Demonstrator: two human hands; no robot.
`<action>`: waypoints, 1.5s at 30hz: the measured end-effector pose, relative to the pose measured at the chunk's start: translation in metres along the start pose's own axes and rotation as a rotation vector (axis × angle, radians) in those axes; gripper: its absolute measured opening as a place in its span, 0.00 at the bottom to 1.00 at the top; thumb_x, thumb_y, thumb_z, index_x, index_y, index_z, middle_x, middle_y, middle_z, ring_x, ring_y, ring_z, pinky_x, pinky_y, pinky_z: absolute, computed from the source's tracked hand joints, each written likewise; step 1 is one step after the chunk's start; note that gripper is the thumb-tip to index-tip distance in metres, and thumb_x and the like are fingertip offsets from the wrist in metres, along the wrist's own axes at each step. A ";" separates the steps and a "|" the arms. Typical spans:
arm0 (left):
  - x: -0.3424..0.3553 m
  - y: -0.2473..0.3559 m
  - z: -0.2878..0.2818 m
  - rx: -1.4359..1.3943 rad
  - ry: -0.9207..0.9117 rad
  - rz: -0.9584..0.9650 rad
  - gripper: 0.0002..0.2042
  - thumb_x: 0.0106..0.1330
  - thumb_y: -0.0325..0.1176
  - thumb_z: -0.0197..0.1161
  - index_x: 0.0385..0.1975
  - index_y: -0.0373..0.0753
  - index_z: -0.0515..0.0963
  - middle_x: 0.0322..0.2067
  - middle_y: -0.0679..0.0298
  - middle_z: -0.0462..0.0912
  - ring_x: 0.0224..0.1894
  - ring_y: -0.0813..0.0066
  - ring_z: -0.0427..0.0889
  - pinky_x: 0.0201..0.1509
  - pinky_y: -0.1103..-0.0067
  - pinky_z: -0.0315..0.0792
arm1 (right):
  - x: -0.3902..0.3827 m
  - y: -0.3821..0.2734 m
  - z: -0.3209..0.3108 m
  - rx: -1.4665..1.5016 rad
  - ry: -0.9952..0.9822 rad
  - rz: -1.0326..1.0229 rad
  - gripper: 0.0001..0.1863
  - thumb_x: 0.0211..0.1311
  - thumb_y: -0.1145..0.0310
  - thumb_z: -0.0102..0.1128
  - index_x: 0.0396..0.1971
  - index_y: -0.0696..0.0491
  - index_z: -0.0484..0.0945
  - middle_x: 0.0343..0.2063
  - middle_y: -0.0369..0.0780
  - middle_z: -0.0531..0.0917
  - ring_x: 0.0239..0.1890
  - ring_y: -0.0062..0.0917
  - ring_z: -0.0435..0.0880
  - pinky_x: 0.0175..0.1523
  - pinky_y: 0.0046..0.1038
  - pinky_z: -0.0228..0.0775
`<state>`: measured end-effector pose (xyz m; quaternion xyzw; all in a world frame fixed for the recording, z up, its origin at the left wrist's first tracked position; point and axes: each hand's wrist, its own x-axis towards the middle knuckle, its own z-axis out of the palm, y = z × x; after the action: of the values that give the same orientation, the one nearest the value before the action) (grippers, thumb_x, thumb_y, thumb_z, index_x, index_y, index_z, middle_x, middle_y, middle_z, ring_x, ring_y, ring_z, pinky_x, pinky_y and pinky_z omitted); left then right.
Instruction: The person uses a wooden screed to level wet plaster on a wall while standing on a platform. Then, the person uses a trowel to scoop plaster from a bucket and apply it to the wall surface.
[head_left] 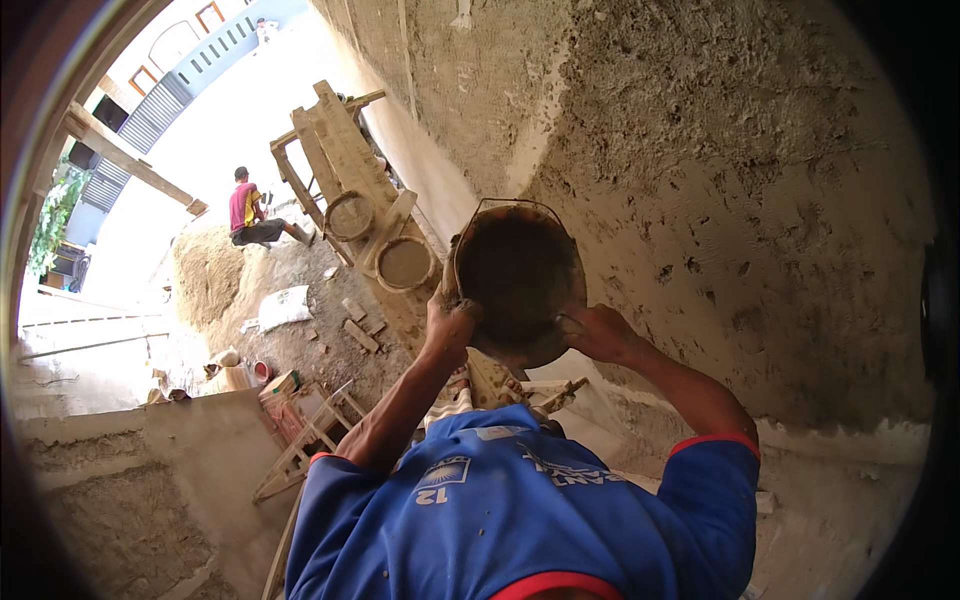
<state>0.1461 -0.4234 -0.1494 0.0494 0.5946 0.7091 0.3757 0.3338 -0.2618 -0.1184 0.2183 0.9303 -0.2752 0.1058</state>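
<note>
A dark bucket with a thin wire handle is held up before me, between both hands, its mouth facing the view. My left hand grips its left side near the bottom, fingers closed around it. On the opposite side, my right hand is closed on the bucket's lower right edge. The inside is in shadow, so I cannot tell how much is in it. To the left, on a plank scaffold, stand two more buckets, one beyond the other, both filled with grey wet mortar.
A rough plastered wall rises close on the right. Below on the left, another person sits on a sand heap. Near it lie a white sack and broken bricks. A wooden ladder-like frame leans beside my left arm.
</note>
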 end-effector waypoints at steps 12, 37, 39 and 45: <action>0.015 -0.022 -0.033 -0.014 -0.013 -0.141 0.25 0.48 0.20 0.55 0.51 0.38 0.70 0.38 0.63 0.78 0.34 0.71 0.77 0.35 0.78 0.73 | -0.001 0.016 -0.061 -0.112 0.118 0.043 0.27 0.50 0.55 0.58 0.47 0.57 0.71 0.32 0.52 0.81 0.37 0.41 0.82 0.45 0.38 0.72; 0.007 -0.043 -0.085 0.006 0.132 0.032 0.20 0.53 0.27 0.58 0.48 0.33 0.71 0.37 0.61 0.77 0.32 0.72 0.76 0.35 0.78 0.71 | -0.115 -0.056 -0.445 -0.178 1.333 -0.071 0.25 0.58 0.62 0.57 0.52 0.61 0.70 0.27 0.36 0.77 0.23 0.15 0.74 0.25 0.20 0.68; 0.005 -0.041 -0.076 -0.067 0.101 0.023 0.19 0.51 0.24 0.56 0.47 0.33 0.72 0.37 0.61 0.78 0.33 0.72 0.76 0.36 0.78 0.72 | -0.126 -0.044 -0.418 -0.103 1.377 0.075 0.26 0.58 0.61 0.57 0.52 0.61 0.69 0.28 0.36 0.77 0.22 0.14 0.73 0.25 0.19 0.67; 0.013 -0.044 -0.062 -0.058 0.027 -0.032 0.22 0.51 0.21 0.53 0.49 0.33 0.70 0.39 0.62 0.77 0.37 0.72 0.77 0.40 0.79 0.72 | -0.087 -0.028 -0.252 0.273 0.691 0.051 0.23 0.54 0.69 0.59 0.51 0.57 0.71 0.30 0.39 0.78 0.23 0.18 0.75 0.25 0.24 0.73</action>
<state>0.1256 -0.4648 -0.2111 0.0192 0.5795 0.7205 0.3803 0.3786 -0.1722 0.1300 0.3334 0.8601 -0.3044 -0.2378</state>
